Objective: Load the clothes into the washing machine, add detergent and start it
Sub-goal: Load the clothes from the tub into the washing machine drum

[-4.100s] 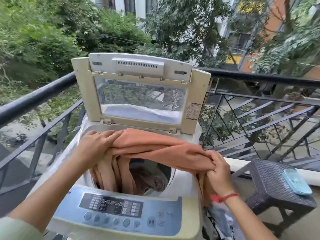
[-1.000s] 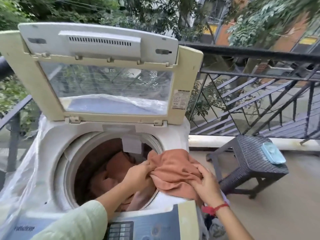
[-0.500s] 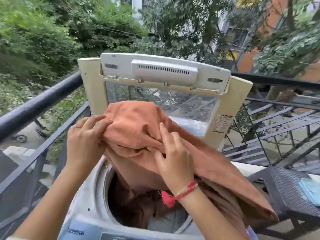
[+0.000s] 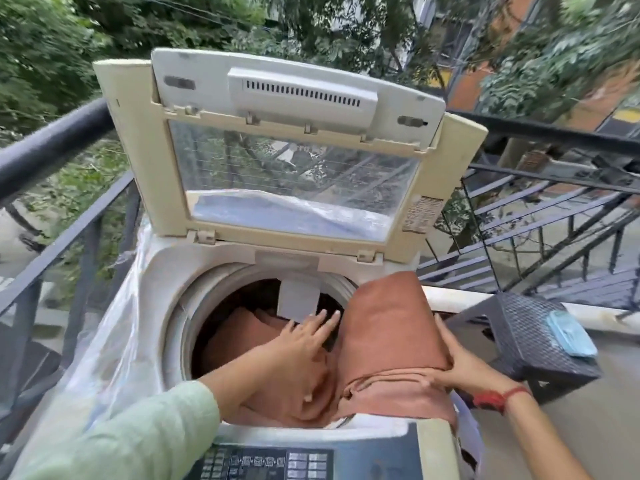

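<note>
A white top-loading washing machine (image 4: pixel 162 292) stands on a balcony with its clear-windowed lid (image 4: pixel 287 174) raised. A large orange cloth (image 4: pixel 388 334) lies partly in the drum and partly bunched over the right rim. My left hand (image 4: pixel 304 348) reaches into the drum with fingers straight, pressing the cloth down. My right hand (image 4: pixel 460 368) grips the bunched part of the cloth from the right side, thumb along its lower fold. The control panel (image 4: pixel 277 462) shows at the bottom edge. No detergent is in sight.
A black metal railing (image 4: pixel 62 133) runs behind and to the left of the machine. A dark woven stool (image 4: pixel 540 344) stands to the right with a light blue flat object (image 4: pixel 571 336) on it. Clear plastic sheeting (image 4: pixel 114 327) hangs over the machine's left side.
The cloth was held up high in front of the lid; now it is down, part in the drum, part on the right rim. My left hand has gone into the drum.
</note>
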`<state>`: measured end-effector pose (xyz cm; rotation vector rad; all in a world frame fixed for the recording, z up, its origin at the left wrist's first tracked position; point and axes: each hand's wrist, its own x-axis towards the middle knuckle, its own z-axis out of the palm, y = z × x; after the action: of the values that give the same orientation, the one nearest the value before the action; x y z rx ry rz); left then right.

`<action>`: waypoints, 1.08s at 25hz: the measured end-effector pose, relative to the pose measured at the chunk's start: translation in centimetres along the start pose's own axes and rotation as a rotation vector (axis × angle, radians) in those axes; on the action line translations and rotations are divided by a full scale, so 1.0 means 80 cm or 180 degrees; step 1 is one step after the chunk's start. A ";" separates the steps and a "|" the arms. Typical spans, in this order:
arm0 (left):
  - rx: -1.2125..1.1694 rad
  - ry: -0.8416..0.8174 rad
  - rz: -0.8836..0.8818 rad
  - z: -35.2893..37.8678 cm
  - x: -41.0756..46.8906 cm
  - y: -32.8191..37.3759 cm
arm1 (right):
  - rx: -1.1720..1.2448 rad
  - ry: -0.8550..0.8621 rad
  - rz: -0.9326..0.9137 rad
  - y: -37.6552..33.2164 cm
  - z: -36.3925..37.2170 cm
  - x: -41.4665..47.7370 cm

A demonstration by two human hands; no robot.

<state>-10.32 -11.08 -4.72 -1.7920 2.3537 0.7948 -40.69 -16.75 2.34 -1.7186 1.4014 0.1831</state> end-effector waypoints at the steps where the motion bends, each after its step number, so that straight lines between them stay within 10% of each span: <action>1: -0.0136 -0.0080 0.0234 0.018 0.021 0.019 | 0.0443 -0.0065 -0.0046 0.014 0.010 -0.001; 7: -0.0506 0.0190 0.0909 0.052 0.080 0.051 | 0.1894 0.1667 -0.0148 0.021 0.083 0.015; 11: -0.1365 0.0685 0.0690 0.058 0.071 0.065 | 0.1028 0.2603 0.0148 0.008 0.084 0.002; 20: 0.0545 0.3265 0.0470 -0.123 -0.036 0.000 | -0.0081 0.3736 -0.1190 -0.156 0.069 -0.021; 24: 0.0958 0.3287 -0.0320 -0.137 -0.110 -0.073 | -0.0977 0.3331 -0.1358 -0.235 0.107 0.010; 27: 0.1548 0.1616 -0.0860 -0.089 -0.122 -0.114 | -0.1983 0.1388 -0.0749 -0.230 0.165 0.059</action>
<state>2.81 -7.37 1.79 -2.1721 2.1981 -0.2836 -18.18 -11.46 1.36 -2.5424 1.5284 0.1240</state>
